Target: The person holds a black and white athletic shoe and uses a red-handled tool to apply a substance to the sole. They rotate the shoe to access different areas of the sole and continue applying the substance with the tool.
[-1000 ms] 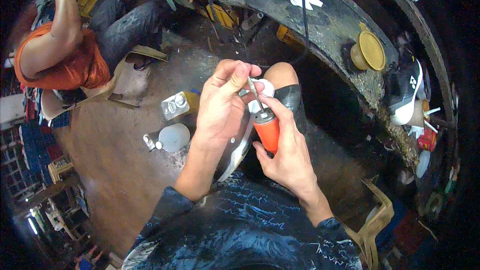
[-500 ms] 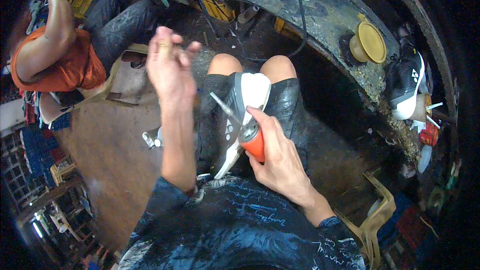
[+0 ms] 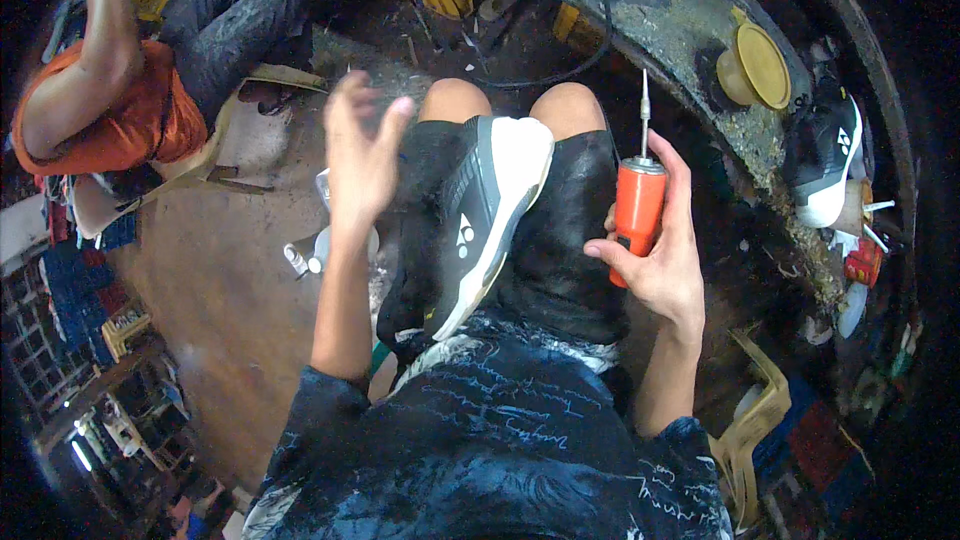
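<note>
The orange tool (image 3: 638,202) stood almost upright in the right hand (image 3: 645,245), off to the right of the thighs, its thin metal tip pointing away from the body. The fingers of that hand were closed around the barrel, the thumb pressed low on its left side and the index finger stretched along the right side toward the metal collar. The right forearm came up steeply from a short dark sleeve.

The left hand (image 3: 365,145) was raised well apart from the tool, left of the knees, its thumb standing wide of the other fingers, which were blurred.

Between the two hands, a grey-and-white shoe (image 3: 490,225) lay on the lap, its broad white end toward the knees; a white angular logo and small round marks showed on its side. The dark shirt (image 3: 490,460) carried pale, handwriting-like script. On the bench (image 3: 690,60) at right sat a yellow dish (image 3: 760,65), and near it a second shoe (image 3: 828,155) bearing a similar white logo.
</note>
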The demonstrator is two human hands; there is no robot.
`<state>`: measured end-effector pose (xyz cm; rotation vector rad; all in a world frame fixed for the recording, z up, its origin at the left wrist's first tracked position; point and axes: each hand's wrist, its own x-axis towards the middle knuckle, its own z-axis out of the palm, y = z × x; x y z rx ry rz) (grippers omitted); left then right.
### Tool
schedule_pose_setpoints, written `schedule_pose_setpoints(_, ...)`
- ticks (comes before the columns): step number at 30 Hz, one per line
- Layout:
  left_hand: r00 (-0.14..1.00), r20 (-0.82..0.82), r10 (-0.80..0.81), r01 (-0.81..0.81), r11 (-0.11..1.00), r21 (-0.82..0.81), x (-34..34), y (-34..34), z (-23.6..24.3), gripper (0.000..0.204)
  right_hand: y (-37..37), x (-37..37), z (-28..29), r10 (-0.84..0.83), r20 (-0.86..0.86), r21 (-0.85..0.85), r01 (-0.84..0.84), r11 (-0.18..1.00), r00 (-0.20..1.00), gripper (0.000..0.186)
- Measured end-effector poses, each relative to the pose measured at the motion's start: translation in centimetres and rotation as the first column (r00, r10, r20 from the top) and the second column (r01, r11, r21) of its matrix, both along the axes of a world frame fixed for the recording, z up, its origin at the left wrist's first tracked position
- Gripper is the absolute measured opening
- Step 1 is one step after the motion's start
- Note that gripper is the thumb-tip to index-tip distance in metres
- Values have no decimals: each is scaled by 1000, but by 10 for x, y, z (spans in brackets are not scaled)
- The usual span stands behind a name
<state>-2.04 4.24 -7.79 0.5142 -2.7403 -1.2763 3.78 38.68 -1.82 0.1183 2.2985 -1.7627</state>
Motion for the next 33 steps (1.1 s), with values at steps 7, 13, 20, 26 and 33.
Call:
schedule_pose_setpoints(7, 921, 352, -164, 70, 961, 266, 19, 72, 14, 95, 5, 12, -20, 165, -99, 134, -152, 979, 981, 120)
schedule_pose_setpoints(13, 958, 262, -116, -41, 849, 527, 2, 52, 8, 72, -2, 9, -22, 261, -196, 241, -212, 947, 945, 76)
schedule_pose_setpoints(20, 930, 282, -236, 125, 924, 361, -21, 46, -20, 64, -25, 4, -23, 210, -195, 365, -128, 922, 958, 47)
schedule_pose_setpoints(26, 953, 149, -265, 205, 922, 330, -18, 53, -34, 65, -41, -10, -26, 212, -100, 606, -110, 788, 972, 61)
schedule_pose_setpoints(33, 942, 287, -175, 131, 977, 166, -17, 53, -22, 82, -43, -18, -21, 254, -30, 657, -173, 734, 967, 63)
